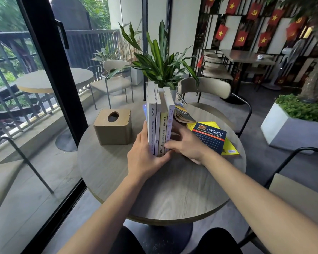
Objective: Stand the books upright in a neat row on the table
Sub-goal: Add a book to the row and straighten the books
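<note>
Beyond my round wooden desk (pixel 173 189), daylight comes through the sliding glass door (pixel 35 88) on my left, with beige chairs (pixel 206 87), a leafy plant (pixel 160 59) and red flags (pixel 253 17) ahead.

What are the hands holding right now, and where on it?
Both hands press the row of upright books between them, low down: left hand flat against the left outer cover, right hand against the right one. No book is lifted.

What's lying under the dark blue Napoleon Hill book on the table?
A yellow book lies flat beneath the dark blue book, its edges sticking out. Its cover is mostly hidden, so its title cannot be read.
</note>
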Demonstrator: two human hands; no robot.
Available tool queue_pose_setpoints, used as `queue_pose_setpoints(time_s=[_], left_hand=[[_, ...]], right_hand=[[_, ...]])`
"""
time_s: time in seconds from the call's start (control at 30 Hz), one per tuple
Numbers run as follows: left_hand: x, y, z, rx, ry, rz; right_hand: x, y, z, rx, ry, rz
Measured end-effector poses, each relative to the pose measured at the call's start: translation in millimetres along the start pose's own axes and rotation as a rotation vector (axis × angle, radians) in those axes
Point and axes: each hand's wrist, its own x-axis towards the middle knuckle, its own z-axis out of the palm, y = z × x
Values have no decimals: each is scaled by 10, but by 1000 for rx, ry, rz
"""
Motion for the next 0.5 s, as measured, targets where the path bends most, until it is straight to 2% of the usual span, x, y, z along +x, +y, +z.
queue_pose_setpoints(time_s=[0.37, 0.5], left_hand=[[29, -35, 60, -5, 19, -28], [32, -40, 58, -5, 16, -21]], right_hand=[[24, 19, 75, -314, 40, -100], [-42, -24, 4, -537, 98, -139]])
